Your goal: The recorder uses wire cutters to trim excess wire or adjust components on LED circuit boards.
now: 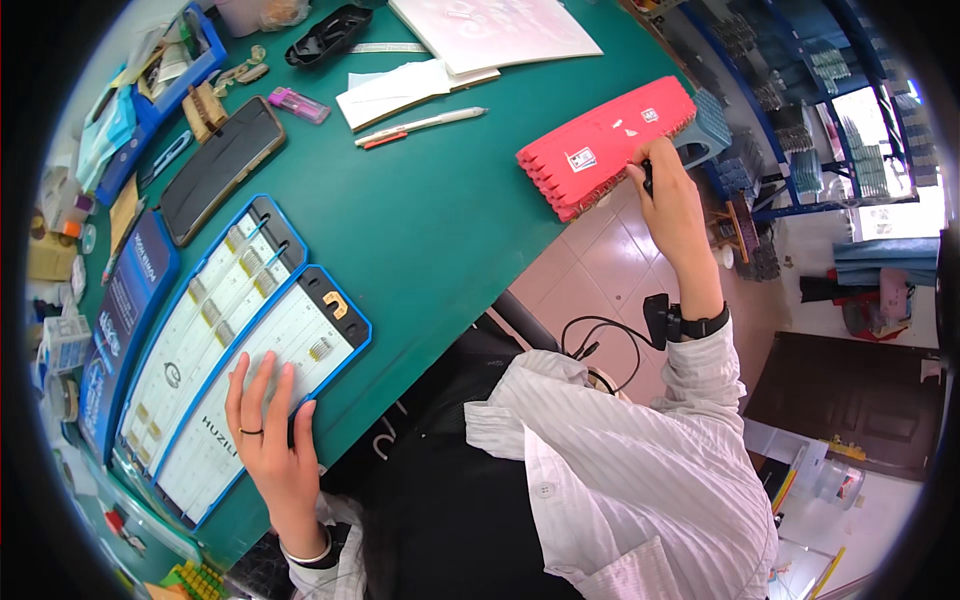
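My left hand (272, 430) lies with its fingers spread on the white panel of a long flat case (250, 400) with a blue rim, on the table's left side. That case has a black end piece with a gold-coloured clip. The panel beside it (200, 320) carries several small bundles held across it. At the right, my right hand (662, 185) is curled against the near edge of a red foam block (610, 140) with a notched end. A small black object (648, 178) shows between its thumb and fingers; its kind is unclear.
On the green table (430, 220) lie a dark phone (222, 170), a pink lighter (299, 105), a white pen (425, 127), a paper pad (410, 88) and a black tray (328, 35). A blue bin (165, 100) stands far left. Shelving (800, 100) rises beyond the table's right edge.
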Motion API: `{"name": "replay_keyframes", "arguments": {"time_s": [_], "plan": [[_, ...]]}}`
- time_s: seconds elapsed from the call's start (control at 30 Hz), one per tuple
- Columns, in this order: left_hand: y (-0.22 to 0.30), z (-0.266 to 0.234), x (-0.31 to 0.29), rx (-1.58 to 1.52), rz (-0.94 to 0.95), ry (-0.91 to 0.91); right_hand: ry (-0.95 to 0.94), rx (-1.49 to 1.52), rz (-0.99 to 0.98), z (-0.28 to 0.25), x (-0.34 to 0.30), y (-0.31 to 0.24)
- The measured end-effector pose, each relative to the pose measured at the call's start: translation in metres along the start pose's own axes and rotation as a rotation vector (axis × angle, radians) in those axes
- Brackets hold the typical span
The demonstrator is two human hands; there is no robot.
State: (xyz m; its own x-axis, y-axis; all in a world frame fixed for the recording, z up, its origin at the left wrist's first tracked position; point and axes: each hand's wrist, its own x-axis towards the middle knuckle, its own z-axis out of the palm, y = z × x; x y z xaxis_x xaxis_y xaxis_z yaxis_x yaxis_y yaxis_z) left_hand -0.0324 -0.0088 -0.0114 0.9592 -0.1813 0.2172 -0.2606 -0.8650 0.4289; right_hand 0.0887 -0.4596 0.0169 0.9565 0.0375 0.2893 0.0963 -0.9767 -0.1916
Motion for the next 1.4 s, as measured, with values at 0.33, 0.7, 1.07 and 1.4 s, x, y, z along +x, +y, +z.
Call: {"name": "replay_keyframes", "arguments": {"time_s": [0.33,0.7,1.07,1.4], "plan": [[0.002,0.002,-0.001,-0.005,0.007,0.019,0.125,-0.201,-0.164,0.004,0.005,-0.013],[0.031,-0.040,0.025,-0.269,0.173,-0.013,0.406,0.927,-0.302,-0.111,-0.028,-0.093],[0.154,0.018,0.091,-1.269,0.693,-0.230,-0.044,1.526,-0.605,-0.132,-0.031,-0.170],[0.116,0.025,0.103,-1.104,0.250,-0.674,0.861,1.133,-0.421,-0.177,-0.032,-0.110]]}}
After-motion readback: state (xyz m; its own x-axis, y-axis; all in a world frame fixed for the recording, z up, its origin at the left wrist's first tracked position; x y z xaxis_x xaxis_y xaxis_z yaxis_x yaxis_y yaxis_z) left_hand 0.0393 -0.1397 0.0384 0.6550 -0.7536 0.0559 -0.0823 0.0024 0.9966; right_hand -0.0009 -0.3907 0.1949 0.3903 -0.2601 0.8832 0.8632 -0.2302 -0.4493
